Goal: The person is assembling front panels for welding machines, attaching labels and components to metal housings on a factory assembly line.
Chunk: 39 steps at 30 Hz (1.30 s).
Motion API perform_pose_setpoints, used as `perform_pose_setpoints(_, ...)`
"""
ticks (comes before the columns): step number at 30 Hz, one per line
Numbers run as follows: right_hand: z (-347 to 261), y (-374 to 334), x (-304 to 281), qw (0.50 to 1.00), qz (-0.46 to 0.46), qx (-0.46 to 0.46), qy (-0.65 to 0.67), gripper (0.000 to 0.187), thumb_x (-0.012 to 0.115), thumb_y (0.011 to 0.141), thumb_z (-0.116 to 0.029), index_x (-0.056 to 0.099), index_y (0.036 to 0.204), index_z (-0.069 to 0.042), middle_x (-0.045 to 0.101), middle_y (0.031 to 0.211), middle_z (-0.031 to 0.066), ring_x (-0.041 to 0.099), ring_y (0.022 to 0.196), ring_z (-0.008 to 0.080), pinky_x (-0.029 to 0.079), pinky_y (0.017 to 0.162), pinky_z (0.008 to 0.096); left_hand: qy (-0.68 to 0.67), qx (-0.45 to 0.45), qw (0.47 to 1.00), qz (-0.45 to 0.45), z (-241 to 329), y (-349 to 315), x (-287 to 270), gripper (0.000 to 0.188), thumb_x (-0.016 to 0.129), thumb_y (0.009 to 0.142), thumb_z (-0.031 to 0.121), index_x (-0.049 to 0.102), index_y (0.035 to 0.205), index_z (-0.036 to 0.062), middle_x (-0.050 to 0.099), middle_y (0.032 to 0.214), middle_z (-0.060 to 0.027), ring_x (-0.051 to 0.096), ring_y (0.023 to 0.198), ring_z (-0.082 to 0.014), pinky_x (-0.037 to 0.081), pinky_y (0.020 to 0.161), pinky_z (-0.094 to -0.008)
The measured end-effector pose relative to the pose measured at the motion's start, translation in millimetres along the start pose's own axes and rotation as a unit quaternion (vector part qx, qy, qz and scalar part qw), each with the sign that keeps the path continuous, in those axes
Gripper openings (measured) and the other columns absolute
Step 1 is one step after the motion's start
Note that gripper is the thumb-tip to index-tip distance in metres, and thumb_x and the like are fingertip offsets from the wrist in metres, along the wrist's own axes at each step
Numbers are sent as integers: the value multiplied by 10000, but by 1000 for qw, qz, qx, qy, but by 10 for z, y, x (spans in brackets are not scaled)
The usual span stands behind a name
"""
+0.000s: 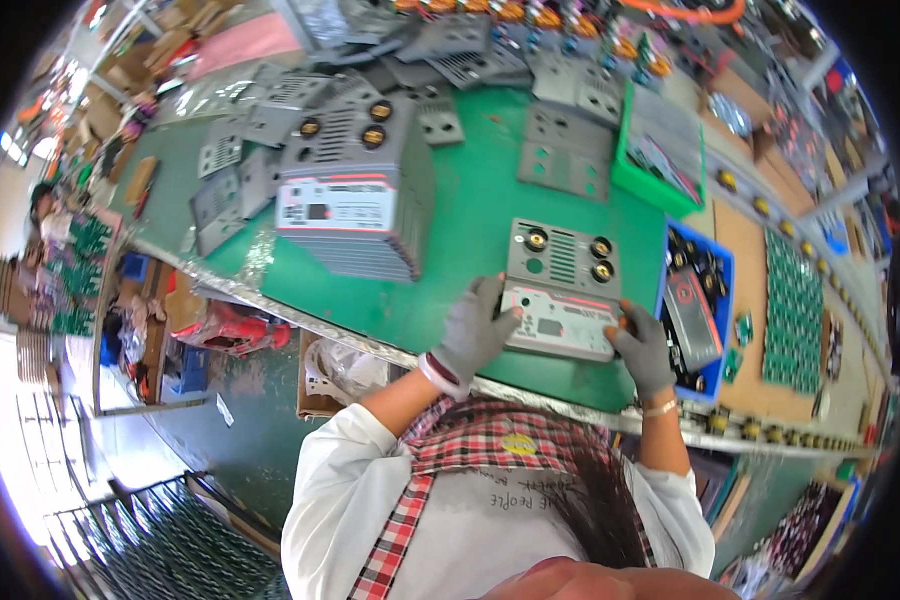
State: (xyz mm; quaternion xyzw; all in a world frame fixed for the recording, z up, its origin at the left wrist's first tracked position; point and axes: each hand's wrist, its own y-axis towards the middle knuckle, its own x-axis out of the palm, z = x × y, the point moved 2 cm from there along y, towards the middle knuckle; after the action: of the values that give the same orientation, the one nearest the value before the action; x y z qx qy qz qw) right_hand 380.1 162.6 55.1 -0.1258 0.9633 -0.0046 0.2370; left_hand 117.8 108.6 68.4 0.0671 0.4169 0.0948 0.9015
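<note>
A bent grey metal panel (562, 262) lies on the green table in front of me. It carries vent slots, black-and-brass round sockets and a pale label with a red stripe along its near face. My left hand (473, 335), in a grey glove with bare fingertips, grips the panel's left edge, its thumb on the label. On the right edge, my right hand (642, 350), gloved the same way, has its fingers curled against the label's end. Left of them stands a tall stack of like panels (355, 205), the top one fitted with sockets.
Loose grey panels (465, 42) pile up at the back of the green table (470, 190). A green bin (660, 150) and a blue bin (692, 300) of black parts stand at the right. Beyond them, green circuit boards (792, 315) lie in rows on cardboard.
</note>
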Motion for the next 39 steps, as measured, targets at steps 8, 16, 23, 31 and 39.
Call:
perform_pose_setpoints(8,-1773,451,735,964,-24,-254,75,512,687,709,-174,488,1154,-17,480,674,44,474,572,133,418,533,269,16,56,950,308,-210,354,-1579,394,579,761,163,515,1096,-35,541,1063,-215,541,957,-356,439,820,-379)
perform_pose_setpoints(16,-2014,957,1780,962,-37,-247,-114,583,648,736,-317,431,1199,-36,575,809,95,573,711,229,454,621,359,45,-126,956,261,-1286,548,-1875,473,539,777,301,517,1122,-22,545,1101,-233,529,1028,-346,416,863,-372)
perform_pose_setpoints(23,-1817,1131,1842,988,-55,-145,-20,813,562,746,-507,290,1303,19,529,1093,246,556,973,368,435,843,395,-324,-110,937,73,-1628,731,-2032,483,405,907,430,511,1127,14,628,939,-120,610,846,-208,471,749,-310)
perform_pose_setpoints(31,-1927,1160,2258,994,-68,-87,12,930,458,755,-636,263,1290,99,432,1217,309,509,1047,427,417,891,404,-496,-168,851,-47,-1644,975,-2024,557,388,896,511,459,1200,50,606,1040,-87,627,873,-170,530,728,-292)
perform_pose_setpoints(39,-1909,1453,2561,990,-77,-46,-106,873,505,759,-566,271,1271,101,437,1150,342,469,1074,430,413,869,466,-521,-176,832,-73,-1496,953,-2029,526,407,901,458,391,1265,79,548,1153,-96,587,979,-212,504,818,-356)
